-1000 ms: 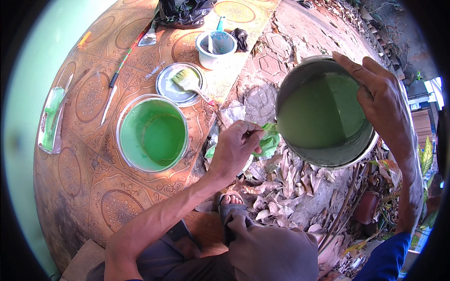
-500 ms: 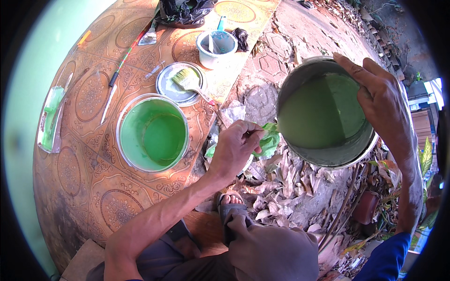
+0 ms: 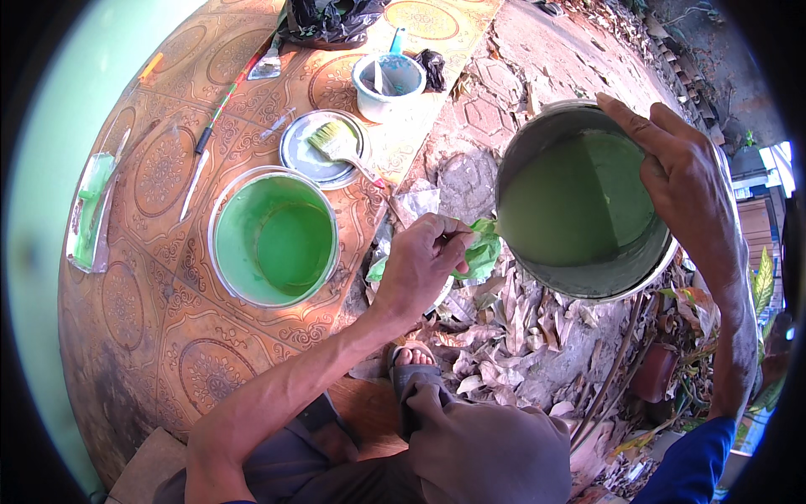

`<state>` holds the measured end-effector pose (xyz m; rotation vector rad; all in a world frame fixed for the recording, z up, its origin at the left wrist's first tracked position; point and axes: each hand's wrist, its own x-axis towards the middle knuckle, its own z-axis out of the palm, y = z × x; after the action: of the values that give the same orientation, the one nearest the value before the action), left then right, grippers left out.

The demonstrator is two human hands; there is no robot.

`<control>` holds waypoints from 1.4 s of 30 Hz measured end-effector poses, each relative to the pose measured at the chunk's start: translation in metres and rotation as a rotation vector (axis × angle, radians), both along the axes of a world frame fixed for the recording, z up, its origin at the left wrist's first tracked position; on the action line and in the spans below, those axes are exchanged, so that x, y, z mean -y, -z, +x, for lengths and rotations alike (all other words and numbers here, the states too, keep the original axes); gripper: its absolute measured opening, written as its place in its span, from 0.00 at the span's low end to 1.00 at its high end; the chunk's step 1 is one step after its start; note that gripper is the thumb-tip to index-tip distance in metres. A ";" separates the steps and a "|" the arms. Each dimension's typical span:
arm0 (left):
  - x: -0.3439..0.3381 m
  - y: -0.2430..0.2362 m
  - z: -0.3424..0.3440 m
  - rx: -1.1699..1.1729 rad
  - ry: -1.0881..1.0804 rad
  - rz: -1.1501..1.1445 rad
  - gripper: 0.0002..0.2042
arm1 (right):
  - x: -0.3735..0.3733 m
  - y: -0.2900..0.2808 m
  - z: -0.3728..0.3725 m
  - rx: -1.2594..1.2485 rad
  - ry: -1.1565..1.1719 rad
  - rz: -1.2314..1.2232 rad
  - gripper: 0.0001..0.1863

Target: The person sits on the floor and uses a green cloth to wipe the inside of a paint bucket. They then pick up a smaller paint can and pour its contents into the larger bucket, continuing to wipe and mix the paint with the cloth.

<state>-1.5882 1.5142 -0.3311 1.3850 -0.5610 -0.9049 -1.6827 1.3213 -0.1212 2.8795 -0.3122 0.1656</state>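
My right hand (image 3: 684, 168) grips the rim of a large grey bucket (image 3: 558, 284), fingers over its edge. The bucket tilts toward me and holds murky green liquid (image 3: 562, 202). Between them, my left hand (image 3: 424, 260) is closed in a pinch on a crumpled green sheet (image 3: 484, 252), close beside the bucket's wall; whether it is plastic or cloth I cannot tell. Left of that hand, a pale tub (image 3: 231, 206) with bright green paint (image 3: 294, 249) stands on the tiles. Behind it a paintbrush (image 3: 336, 143) with green-stained bristles rests on a round lid (image 3: 294, 168).
A small white pail (image 3: 382, 105) with a blue handle stands farther back near a black plastic bag (image 3: 332, 25). A long striped stick (image 3: 225, 101) and a paint-stained tray (image 3: 94, 210) lie on patterned tiles (image 3: 214, 374). Dry leaves (image 3: 504, 336) cover the ground below the bucket.
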 end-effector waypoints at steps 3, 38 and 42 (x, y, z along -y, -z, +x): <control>-0.001 0.004 0.000 0.027 -0.007 -0.011 0.12 | -0.005 -0.002 0.002 -0.009 0.037 0.004 0.31; -0.001 0.000 0.002 0.038 0.007 0.003 0.11 | 0.008 0.004 -0.001 0.001 -0.038 -0.045 0.36; -0.001 -0.001 0.002 0.022 0.004 -0.003 0.11 | 0.008 0.005 -0.001 -0.007 -0.040 -0.041 0.36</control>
<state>-1.5863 1.5156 -0.3305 1.3928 -0.5822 -0.8928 -1.6834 1.3135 -0.1259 2.8467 -0.2469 0.1676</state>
